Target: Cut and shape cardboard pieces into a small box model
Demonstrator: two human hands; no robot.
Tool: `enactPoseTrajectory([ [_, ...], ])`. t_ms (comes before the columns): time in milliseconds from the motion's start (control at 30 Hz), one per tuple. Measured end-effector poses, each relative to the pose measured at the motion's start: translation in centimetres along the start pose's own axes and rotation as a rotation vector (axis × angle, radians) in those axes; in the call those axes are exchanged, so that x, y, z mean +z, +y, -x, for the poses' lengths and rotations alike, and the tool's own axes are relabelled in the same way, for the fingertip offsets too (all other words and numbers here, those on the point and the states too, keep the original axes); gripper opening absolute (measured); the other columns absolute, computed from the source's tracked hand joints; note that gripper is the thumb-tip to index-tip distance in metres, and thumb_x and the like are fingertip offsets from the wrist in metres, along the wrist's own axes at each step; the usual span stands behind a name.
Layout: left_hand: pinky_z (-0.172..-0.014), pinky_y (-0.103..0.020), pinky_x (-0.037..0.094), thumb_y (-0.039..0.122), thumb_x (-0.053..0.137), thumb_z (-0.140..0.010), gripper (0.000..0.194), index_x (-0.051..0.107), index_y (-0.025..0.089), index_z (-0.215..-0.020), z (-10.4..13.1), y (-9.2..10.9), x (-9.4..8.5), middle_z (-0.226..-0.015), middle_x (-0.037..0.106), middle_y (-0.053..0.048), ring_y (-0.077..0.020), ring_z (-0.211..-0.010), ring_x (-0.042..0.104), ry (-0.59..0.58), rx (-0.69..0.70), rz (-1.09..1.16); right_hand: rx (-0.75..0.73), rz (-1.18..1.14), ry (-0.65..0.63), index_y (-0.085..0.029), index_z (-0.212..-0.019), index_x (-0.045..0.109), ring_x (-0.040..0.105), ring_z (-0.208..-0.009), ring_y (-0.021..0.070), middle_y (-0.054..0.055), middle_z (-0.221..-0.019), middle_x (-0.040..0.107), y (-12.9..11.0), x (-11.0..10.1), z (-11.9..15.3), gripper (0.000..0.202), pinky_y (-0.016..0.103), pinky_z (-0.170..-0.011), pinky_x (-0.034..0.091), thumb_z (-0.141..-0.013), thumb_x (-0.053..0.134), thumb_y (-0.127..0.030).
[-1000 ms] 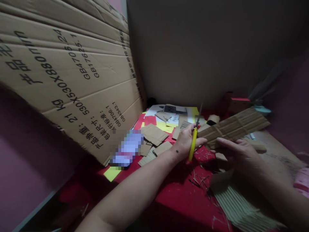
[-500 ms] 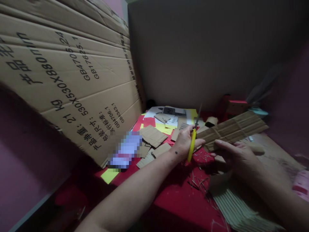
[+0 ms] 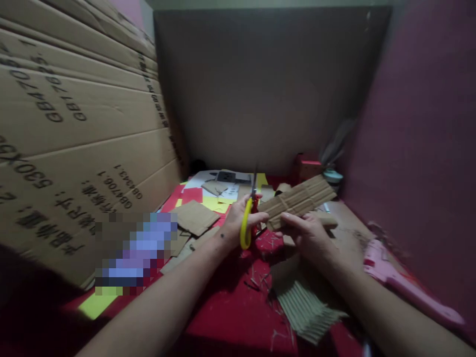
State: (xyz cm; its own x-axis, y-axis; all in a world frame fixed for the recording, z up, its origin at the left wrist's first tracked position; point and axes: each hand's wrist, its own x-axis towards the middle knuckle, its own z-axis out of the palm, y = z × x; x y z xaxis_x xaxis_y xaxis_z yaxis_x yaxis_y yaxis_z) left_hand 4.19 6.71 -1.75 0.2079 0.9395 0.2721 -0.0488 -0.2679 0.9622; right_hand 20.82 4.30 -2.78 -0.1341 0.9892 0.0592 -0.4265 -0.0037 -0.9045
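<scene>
Left hand [image 3: 238,218], wearing yellow-handled scissors [image 3: 245,229], and right hand [image 3: 310,235] pinch a seemingly unfinished brown cardboard strip [image 3: 303,198]; cut pieces [image 3: 195,219], nine o'clock.

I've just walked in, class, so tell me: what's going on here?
A person is handling cardboard over a red cloth. The left hand holds yellow-handled scissors, blades pointing up, its thumb by the left end of a cardboard strip. The right hand holds that strip by its lower edge. A ribbed cardboard piece lies below the right hand, and a pink tool lies farther right.
</scene>
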Motion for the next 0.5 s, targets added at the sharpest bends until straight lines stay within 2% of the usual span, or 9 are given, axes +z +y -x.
enactPoseTrajectory([
  [67,-0.051,-0.023,0.044,0.02,0.072,-0.062,0.045,0.055,0.017,-0.104,0.0,0.4,-0.1,-0.066,0.053,0.005,-0.0102,-0.054,0.053,-0.003,-0.011,0.027,0.032,-0.009,-0.027,-0.013,-0.077,0.068,0.064,-0.053,0.0169,0.005,-0.068,0.07,0.2,-0.2,-0.2,0.018,0.029,-0.052,0.054,-0.064,0.073,-0.024],
  [200,-0.046,-0.025,0.046,0.024,0.074,-0.062,0.05,0.055,0.017,-0.108,0.3,0.9,-0.2,-0.066,0.056,0.004,-0.0122,-0.049,0.055,0.009,-0.074,0.103,-0.055,-0.017,-0.071,-0.012,-0.075,0.068,0.064,-0.053,0.0168,0.007,-0.067,0.07,0.5,-0.4,-0.7,0.016,0.029,-0.054,0.053,-0.067,0.071,-0.025],
  [333,-0.047,-0.027,0.048,0.025,0.079,-0.056,0.063,0.054,0.017,-0.113,0.2,0.1,0.2,-0.069,0.06,0.002,-0.0138,-0.051,0.057,0.026,-0.148,0.215,0.028,-0.009,-0.032,-0.012,-0.074,0.068,0.062,-0.049,0.0171,0.007,-0.061,0.068,0.6,0.0,-0.5,0.017,0.03,-0.05,0.052,-0.067,0.07,-0.027],
  [500,-0.052,-0.026,0.049,0.018,0.078,-0.054,0.054,0.059,0.014,-0.104,-0.1,-0.8,0.5,-0.07,0.065,-0.001,-0.0153,-0.056,0.061,-0.022,-0.135,0.225,-0.032,0.013,-0.005,-0.011,-0.071,0.068,0.06,-0.045,0.0142,0.006,-0.061,0.068,0.4,0.2,-0.7,0.017,0.024,-0.044,0.048,-0.066,0.069,-0.027],
])
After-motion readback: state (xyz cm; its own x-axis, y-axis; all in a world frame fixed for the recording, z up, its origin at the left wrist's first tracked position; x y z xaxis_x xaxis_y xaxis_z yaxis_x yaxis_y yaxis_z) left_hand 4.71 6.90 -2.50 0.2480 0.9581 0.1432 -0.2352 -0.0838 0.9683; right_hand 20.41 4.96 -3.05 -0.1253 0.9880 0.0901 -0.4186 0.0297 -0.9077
